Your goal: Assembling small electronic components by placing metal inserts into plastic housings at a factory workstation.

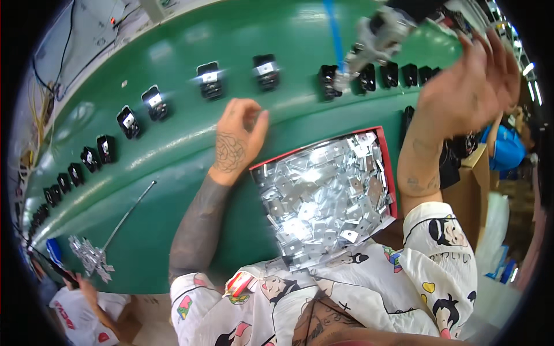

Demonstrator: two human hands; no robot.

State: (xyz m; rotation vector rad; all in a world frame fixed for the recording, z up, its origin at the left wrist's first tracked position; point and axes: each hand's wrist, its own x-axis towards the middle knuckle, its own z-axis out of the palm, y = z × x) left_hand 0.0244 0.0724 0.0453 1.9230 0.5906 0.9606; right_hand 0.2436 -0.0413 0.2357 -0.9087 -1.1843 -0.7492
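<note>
My left hand (239,138) hovers over the green work surface (190,115), just below a black housing with a shiny metal plate (266,70). Its fingers curl toward the thumb, and whatever may lie between them is hidden. Raised at the far right, my right hand (473,86) has its fingers stretched out and apart, slightly blurred, with nothing seen in it. To its left hangs a blurred grey powered tool (375,37), its metal tip beside a black housing (330,82). In front of my body rests a red-edged box (388,173) full of small silver metal plates (323,199).
Black housings (128,122) stand in a curved row along the belt. A thin metal rod (130,214) and a heap of silver pieces (91,258) lie at left. A co-worker in white (86,311) sits lower left; another in blue (508,149) is at right, near a cardboard box (470,190).
</note>
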